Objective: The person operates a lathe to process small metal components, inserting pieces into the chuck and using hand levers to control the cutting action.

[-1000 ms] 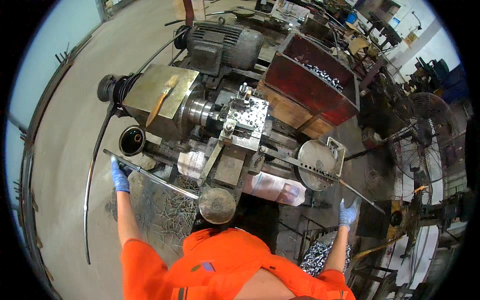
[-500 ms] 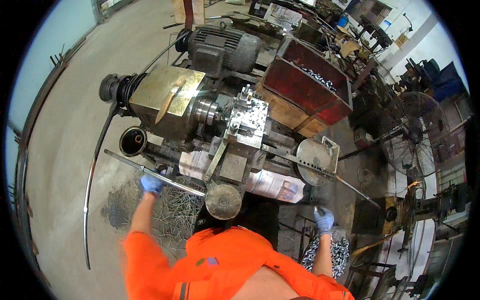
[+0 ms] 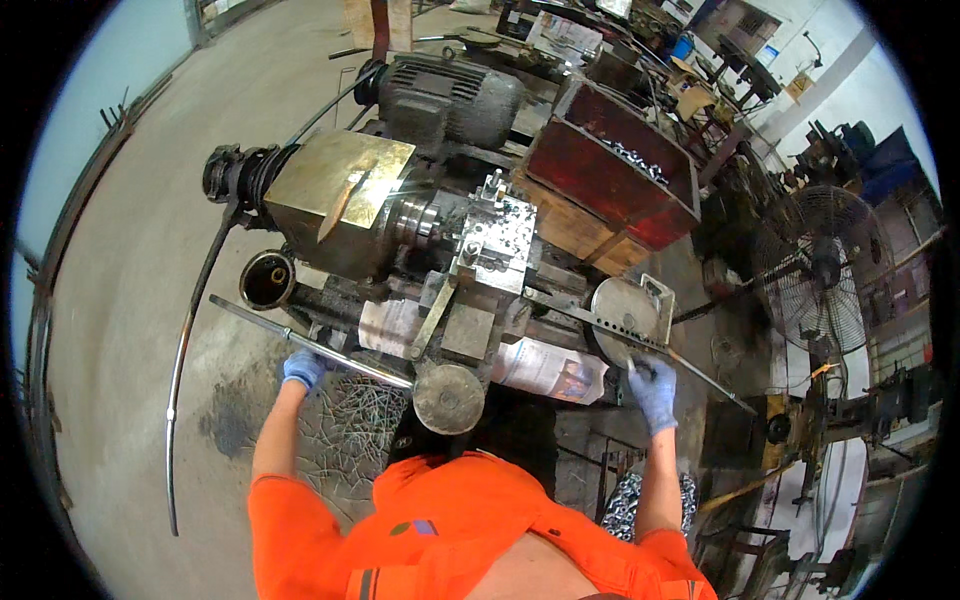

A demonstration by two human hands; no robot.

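Observation:
My left hand (image 3: 303, 369), in a blue-grey glove, is beside the long metal lever (image 3: 318, 348) at the front of a lathe-like machine. Its fingers go under the lever and are partly hidden. My right hand (image 3: 655, 398), also gloved, is raised just in front of the round metal disc (image 3: 615, 305) and the perforated bar (image 3: 620, 333). Its fingertips are drawn together; what they hold, if anything, is too small to name. Between my hands are the round front knob (image 3: 448, 399), the shiny tool block (image 3: 498, 243) and the spindle chuck (image 3: 415, 222).
A red metal box (image 3: 612, 170) with small shiny parts stands behind. A basket of shiny metal pieces (image 3: 650, 505) sits below my right forearm. Metal shavings (image 3: 350, 420) cover the floor near my left hand. At the right stands a large fan (image 3: 825, 260); a long rod (image 3: 175, 430) hangs left.
My right hand has risen from above the basket of metal pieces to the disc and perforated bar. My left hand has shifted slightly and stays near the lever.

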